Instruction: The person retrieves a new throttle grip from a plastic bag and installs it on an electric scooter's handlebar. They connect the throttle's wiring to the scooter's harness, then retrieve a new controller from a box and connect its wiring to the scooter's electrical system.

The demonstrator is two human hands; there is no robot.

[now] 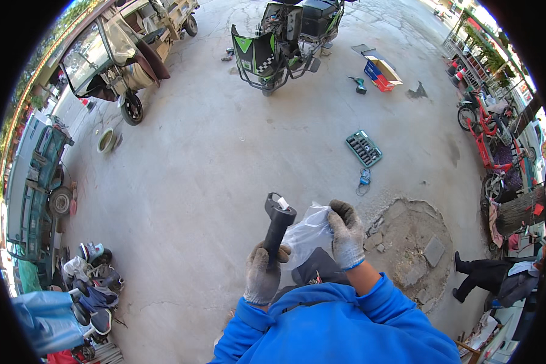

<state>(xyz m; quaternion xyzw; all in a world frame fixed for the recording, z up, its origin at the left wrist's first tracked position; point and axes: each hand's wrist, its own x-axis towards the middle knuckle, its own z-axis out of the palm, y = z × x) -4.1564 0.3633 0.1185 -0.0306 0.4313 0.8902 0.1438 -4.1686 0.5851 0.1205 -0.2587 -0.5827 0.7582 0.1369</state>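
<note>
So from where I'm standing, the left hand (262,276) is in a grubby work glove, forearm coming up out of a blue sleeve (247,321), held low with the knuckles facing out. The black part (277,227), kind of a thick tube with a loop at the top, sticks up out of that fist, leaning a bit to the right. Fingers are wrapped snug round its lower end. Just beside it, between the hands, there's a clear plastic bag (306,236); can't tell if the left fingers touch it too. The right hand (346,233) is up higher, also gloved, wrist bent inward, fingertips pinched together on the bag's top edge. Further right, there's a broken-up patch (412,249) in the concrete.
</note>
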